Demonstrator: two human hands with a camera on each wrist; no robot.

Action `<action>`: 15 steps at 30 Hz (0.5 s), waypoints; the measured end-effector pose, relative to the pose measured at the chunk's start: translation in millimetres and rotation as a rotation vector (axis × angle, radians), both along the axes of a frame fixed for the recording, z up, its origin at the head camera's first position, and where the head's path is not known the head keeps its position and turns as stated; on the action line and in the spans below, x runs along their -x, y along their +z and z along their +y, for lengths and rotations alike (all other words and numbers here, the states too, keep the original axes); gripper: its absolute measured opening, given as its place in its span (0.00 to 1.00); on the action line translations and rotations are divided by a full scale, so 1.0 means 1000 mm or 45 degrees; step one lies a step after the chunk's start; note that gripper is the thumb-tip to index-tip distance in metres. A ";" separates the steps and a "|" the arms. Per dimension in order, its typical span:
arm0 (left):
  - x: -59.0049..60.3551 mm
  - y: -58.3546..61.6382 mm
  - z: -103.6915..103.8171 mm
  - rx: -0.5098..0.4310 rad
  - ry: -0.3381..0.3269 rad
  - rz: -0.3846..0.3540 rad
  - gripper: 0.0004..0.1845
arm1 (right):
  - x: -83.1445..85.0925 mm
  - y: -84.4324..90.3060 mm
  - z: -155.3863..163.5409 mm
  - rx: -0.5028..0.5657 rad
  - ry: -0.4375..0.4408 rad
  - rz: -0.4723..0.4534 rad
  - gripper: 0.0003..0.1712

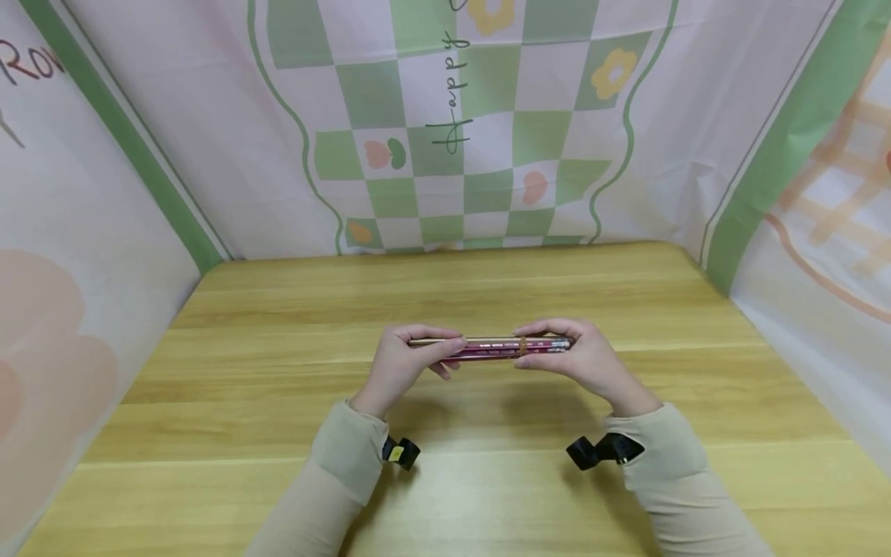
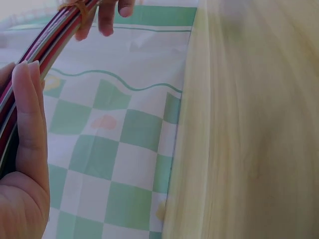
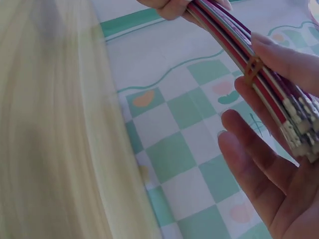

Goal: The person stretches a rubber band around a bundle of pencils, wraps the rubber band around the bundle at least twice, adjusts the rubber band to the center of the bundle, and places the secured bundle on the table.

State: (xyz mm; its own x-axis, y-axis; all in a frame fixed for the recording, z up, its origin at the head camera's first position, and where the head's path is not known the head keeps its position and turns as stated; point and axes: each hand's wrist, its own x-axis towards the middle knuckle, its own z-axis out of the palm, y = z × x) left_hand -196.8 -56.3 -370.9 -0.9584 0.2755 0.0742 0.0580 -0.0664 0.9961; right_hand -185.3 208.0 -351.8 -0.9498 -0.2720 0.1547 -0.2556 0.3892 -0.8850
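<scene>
A bundle of pencils (image 1: 487,350) in dark red, pink and other colours lies level between both hands, held above the table. My left hand (image 1: 400,363) grips the bundle at its left end, thumb along the near side. At the right end, my right hand (image 1: 588,357) holds the bundle between thumb and index finger, beside an orange-brown rubber band (image 3: 253,69) wound round the pencils. Metal ferrules and pale erasers (image 3: 301,132) point toward the right palm. In the right wrist view, the other right fingers (image 3: 251,174) stand spread away from the bundle. The left palm hides the pencils' other ends.
The wooden table (image 1: 473,294) spreads under both hands. Behind it hangs a white cloth (image 1: 487,147) with green checks, and more printed cloth closes off both sides. Black wrist cameras (image 1: 587,452) stick out from the sleeves above the table.
</scene>
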 end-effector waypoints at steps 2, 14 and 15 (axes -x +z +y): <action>0.000 0.001 0.000 0.004 0.000 -0.002 0.12 | 0.000 0.000 0.003 -0.059 -0.019 0.042 0.24; -0.001 0.001 0.002 -0.081 0.009 -0.020 0.12 | -0.002 0.000 -0.005 -0.122 -0.060 0.267 0.20; -0.002 0.002 0.003 -0.082 0.007 -0.022 0.12 | -0.002 0.000 -0.005 -0.115 -0.054 0.292 0.20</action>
